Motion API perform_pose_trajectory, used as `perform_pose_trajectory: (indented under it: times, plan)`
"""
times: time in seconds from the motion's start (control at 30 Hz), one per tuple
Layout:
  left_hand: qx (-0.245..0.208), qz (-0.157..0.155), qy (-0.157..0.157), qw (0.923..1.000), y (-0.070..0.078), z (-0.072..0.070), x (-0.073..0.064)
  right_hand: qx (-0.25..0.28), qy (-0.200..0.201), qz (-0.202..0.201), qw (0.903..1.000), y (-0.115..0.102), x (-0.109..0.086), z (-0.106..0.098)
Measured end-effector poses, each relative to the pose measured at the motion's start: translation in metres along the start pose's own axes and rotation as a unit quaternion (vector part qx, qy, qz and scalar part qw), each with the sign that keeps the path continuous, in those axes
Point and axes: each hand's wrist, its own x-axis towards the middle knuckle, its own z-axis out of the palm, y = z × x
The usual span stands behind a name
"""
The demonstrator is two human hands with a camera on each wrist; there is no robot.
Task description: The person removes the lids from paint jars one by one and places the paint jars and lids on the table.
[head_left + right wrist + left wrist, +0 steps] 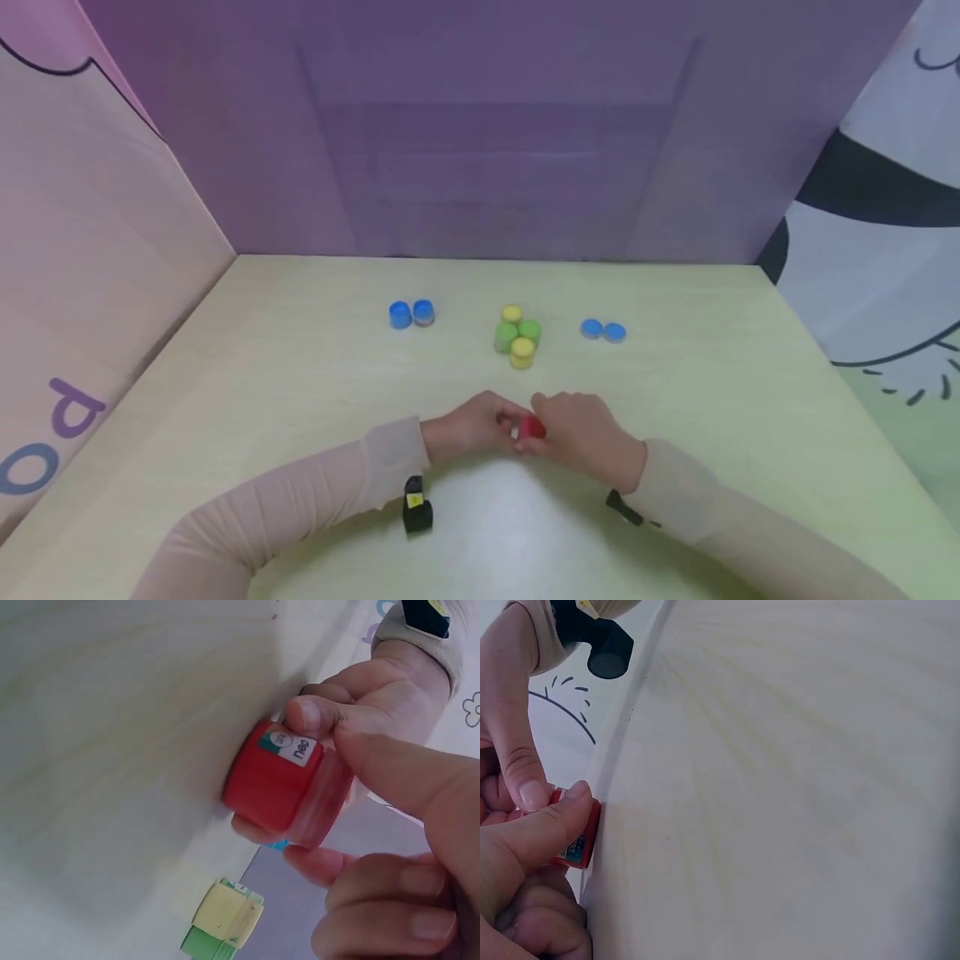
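In the head view both hands meet over the near middle of the table around a small red jar (532, 428). My left hand (474, 425) grips the jar's body, its thumb beside the printed label in the right wrist view, where the red jar (266, 780) lies tilted sideways. My right hand (588, 435) pinches the rim of the paler, translucent red lid (324, 799) between thumb and index finger. The lid sits on the jar. Seen from the left wrist, fingers cover most of the red jar (589, 844).
Beyond the hands stand green jars (506, 335) and yellow jars (522, 352) in a cluster. Two blue jars (401, 315) are farther left; two flat blue lids (592, 329) lie to the right. A purple panel (480, 167) rises behind the table (315, 383).
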Motion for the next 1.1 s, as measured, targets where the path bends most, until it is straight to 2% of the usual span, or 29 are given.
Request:
perform_pose_trajectory:
  times: [0.2, 0.43, 0.63, 0.77, 0.87, 0.97, 1.1]
  plan:
    - [-0.017, -0.004, -0.008, 0.9998, 0.0, 0.001, -0.001, 0.013, -0.011, -0.052, 0.9985, 0.008, 0.001, -0.002]
    - [-0.004, 0.006, -0.01, 0.9999, 0.0, 0.001, 0.0, 0.038, -0.046, -0.109, 0.9923, 0.018, 0.004, -0.007]
    - [-0.015, 0.01, -0.014, 0.9997, 0.001, 0.002, 0.0, 0.023, -0.05, -0.156, 0.9862, 0.024, 0.003, -0.014]
    - [-0.019, 0.004, -0.018, 0.9997, 0.0, 0.002, 0.001, 0.041, -0.042, -0.175, 0.9829, 0.027, 0.003, -0.012]
    - [-0.011, 0.002, -0.014, 0.9998, 0.001, 0.001, 0.001, 0.054, -0.023, -0.162, 0.985, 0.026, 0.002, -0.009]
    - [-0.003, 0.004, -0.014, 0.9999, 0.001, 0.0, 0.0, 0.045, 0.002, -0.12, 0.9917, 0.022, 0.0, -0.005]
    - [-0.005, 0.001, -0.015, 0.9999, 0.001, 0.0, 0.001, 0.027, 0.008, -0.066, 0.9974, 0.017, -0.001, -0.002]
